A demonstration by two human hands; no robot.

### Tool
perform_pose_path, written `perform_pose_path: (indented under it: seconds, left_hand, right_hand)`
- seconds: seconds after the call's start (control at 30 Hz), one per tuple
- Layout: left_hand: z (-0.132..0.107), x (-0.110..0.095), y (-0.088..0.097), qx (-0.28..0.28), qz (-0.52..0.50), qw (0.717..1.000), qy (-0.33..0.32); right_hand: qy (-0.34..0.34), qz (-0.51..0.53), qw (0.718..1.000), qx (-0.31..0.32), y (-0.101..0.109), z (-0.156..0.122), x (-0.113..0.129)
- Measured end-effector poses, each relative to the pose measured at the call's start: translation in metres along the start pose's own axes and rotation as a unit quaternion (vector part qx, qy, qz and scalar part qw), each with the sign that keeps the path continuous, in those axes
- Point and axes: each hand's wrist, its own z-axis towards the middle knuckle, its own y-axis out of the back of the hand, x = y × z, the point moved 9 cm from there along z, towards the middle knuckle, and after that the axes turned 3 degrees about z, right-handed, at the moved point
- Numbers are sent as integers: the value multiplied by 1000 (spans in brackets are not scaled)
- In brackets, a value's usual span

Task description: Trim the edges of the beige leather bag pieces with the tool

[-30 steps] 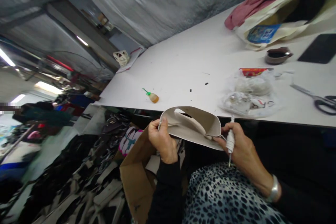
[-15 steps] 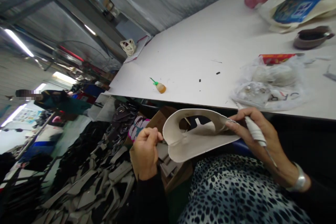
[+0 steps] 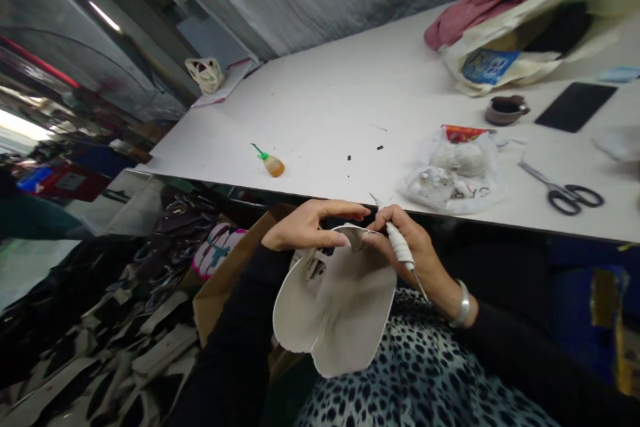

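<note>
A beige, curved piece like a shoe upper (image 3: 350, 300) hangs in front of my body, its wide end lower and its narrow edge at the top. My right hand (image 3: 413, 247) pinches that top edge between thumb and finger. The same hand grips an awl-like tool (image 3: 400, 245) with a white wrapped handle, a thin metal rod out of one end and a fine tip at the other. My left hand (image 3: 313, 225) is open beside the top edge, fingers stretched towards my right hand, the thumb over the piece. Whether the thumb presses on it, I cannot tell.
On the white table (image 3: 320, 107) are a green-tipped oil bottle (image 3: 273, 165), a clear plastic bag (image 3: 450, 173), scissors (image 3: 565, 193), a dark flat tablet-like object (image 3: 576, 107) and a cloth bag (image 3: 530, 47). Below left, a cardboard box (image 3: 220, 293) stands by piled pieces (image 3: 165, 333).
My left hand has gone from a closed pinch left of the piece to open at its top edge. The piece has swung so its wide end hangs downward. The view has turned right.
</note>
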Motion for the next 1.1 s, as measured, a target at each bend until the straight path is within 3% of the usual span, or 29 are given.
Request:
perform_pose_path:
  seconds: [0.07, 0.13, 0.3, 0.4, 0.53, 0.63, 0.7, 0.8, 0.87, 0.97, 1.1]
  left_hand:
    - [18, 7, -11, 49, 30, 998, 8]
    - [28, 21, -17, 53, 41, 998, 16]
    - [38, 61, -32, 10, 10, 998, 55]
    - [44, 74, -35, -40, -22, 997, 54]
    - [51, 90, -37, -62, -93, 992, 61]
    - [48, 106, -26, -78, -149, 982, 88]
    - [42, 115, -9, -98, -189, 971, 107]
    - [29, 120, 22, -146, -240, 947, 155]
    - [27, 119, 28, -141, -244, 939, 195]
    - [39, 111, 5, -104, -244, 939, 220]
    - [69, 98, -61, -70, -214, 955, 195]
  right_hand:
    - [17, -25, 999, -14, 4, 1, 0]
    - [27, -55, 997, -52, 11, 1, -3]
    - [35, -111, 986, -122, 23, 3, -12]
    - [51, -140, 978, -148, 28, 6, -12]
    - [58, -165, 971, -164, 32, 10, -14]
    - [51, -116, 976, -175, 39, 7, -13]
    - [54, -74, 978, -188, 51, 2, -9]
    - [75, -65, 969, -225, 81, -8, 0]
    - [75, -86, 958, -262, 107, -14, 2]
    - [41, -131, 938, -318, 144, -19, -6]
    - [-2, -153, 926, -345, 174, -20, -26]
